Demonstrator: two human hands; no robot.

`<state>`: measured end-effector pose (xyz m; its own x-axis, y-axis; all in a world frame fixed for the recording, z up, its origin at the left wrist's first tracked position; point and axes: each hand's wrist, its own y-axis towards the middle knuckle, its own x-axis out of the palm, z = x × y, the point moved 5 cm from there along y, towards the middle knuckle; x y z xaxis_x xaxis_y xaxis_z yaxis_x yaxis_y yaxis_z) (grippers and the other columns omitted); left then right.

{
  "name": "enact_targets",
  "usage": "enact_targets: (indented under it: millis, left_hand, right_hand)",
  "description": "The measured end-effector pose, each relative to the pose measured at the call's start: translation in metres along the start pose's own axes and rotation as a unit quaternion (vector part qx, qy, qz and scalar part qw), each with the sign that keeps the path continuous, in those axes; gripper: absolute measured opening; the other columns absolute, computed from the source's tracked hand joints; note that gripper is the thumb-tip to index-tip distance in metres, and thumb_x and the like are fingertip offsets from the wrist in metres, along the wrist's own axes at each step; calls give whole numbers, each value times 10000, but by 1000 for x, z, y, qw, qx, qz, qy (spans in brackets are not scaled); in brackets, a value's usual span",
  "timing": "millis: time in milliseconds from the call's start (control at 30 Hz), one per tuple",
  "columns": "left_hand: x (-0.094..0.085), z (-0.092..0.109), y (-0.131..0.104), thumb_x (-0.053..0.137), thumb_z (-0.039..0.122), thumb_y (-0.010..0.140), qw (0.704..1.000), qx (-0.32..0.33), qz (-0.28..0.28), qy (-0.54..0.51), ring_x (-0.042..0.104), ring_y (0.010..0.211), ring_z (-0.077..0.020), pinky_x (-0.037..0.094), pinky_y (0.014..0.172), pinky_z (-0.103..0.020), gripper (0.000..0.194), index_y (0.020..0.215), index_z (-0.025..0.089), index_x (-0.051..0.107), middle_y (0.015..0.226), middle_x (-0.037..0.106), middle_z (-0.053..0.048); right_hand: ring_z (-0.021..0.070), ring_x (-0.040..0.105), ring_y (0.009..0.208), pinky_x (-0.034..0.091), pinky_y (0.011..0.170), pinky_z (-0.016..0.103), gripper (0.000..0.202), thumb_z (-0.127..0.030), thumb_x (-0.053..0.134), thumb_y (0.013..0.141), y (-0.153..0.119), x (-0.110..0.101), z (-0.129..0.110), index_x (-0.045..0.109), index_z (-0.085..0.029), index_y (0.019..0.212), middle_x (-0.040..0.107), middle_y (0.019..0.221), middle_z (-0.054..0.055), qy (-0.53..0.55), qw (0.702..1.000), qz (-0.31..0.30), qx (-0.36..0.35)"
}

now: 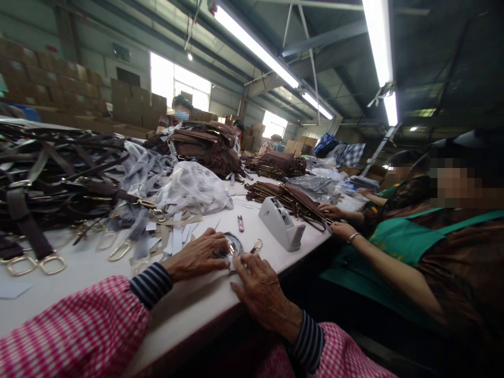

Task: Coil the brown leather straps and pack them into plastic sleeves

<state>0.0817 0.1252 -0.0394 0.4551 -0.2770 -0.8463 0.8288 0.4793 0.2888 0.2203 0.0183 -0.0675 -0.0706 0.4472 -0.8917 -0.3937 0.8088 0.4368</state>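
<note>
A clear ring-shaped roll, which looks like adhesive tape, stands at the near edge of the white table. My left hand grips its left side with bent fingers. The fingers of my right hand are curled at its near right side; they cover whatever lies under the fingertips. Just beyond my right hand lies a small metal swivel clasp. Pink-handled thread snips rest farther back. To the right is a grey tape dispenser.
A heap of dark straps with gold buckles covers the left. Behind are crumpled white plastic and stacked brown bags. Paper slips lie near my left hand. At right, a co-worker in a green apron handles brown pieces.
</note>
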Motion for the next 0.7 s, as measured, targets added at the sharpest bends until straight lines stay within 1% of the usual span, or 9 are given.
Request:
enact_targets:
  millis: [100,167,267,400,500,567,600,633,700]
  left_hand:
    - [1,0,0,623,485,945,1000,-2,1,9,480,1069,-273,422,923,-381,254,1018,255,702,1082,628,-53]
    - [5,3,1,636,453,944,999,-4,11,32,472,1072,-277,429,912,-382,220,1018,258,706,1073,629,-57]
    - [10,5,1,628,409,952,999,-3,19,48,469,1065,-276,445,886,-378,173,959,245,684,1024,636,-56]
    - [12,8,-1,626,365,950,997,24,23,66,477,1051,-271,457,867,-379,138,937,232,657,1016,637,-58]
    - [14,8,-1,605,351,959,994,55,43,83,499,1013,-261,465,848,-377,132,938,231,658,1003,647,-60]
    - [15,7,-3,586,365,963,989,83,78,90,511,981,-255,477,836,-369,152,939,239,668,985,655,-64]
    - [15,6,-5,579,373,962,986,95,101,91,517,970,-253,485,834,-364,163,941,243,674,981,659,-68]
    - [16,4,-7,571,382,960,983,104,124,88,522,963,-252,493,833,-358,175,938,246,680,979,664,-72]
    - [17,-1,-12,563,402,953,978,115,155,74,535,964,-251,507,836,-347,200,931,251,693,981,675,-77]
  right_hand:
    - [318,536,1137,488,906,475,527,-335,588,983,-4,3,1,466,-185,1473,570,1343,150,39,998,12,39]
    - [309,533,1129,483,916,478,513,-309,566,991,-6,3,0,462,-208,1483,565,1335,141,61,996,18,56]
    - [310,531,1128,484,927,496,495,-263,533,994,-7,5,-1,468,-218,1482,561,1332,136,72,995,19,69]
    - [329,532,1161,487,955,532,519,-221,547,971,-6,10,0,469,-232,1484,559,1349,132,84,993,8,83]
    - [317,538,1193,486,1007,521,541,-236,582,961,-7,7,6,466,-280,1488,558,1361,105,152,985,18,82]
    - [295,542,1226,485,1045,471,515,-289,579,972,-17,-3,15,479,-306,1477,560,1362,86,229,969,58,73]
    - [283,553,1227,498,1038,436,490,-319,566,981,-26,-9,24,493,-313,1465,562,1364,80,266,957,89,82]
    - [273,574,1206,520,1004,399,463,-351,550,988,-41,-16,35,514,-312,1448,568,1359,79,297,941,123,108]
    - [249,648,1044,569,831,333,432,-424,522,993,-82,-26,63,569,-289,1401,613,1295,91,346,895,183,214]
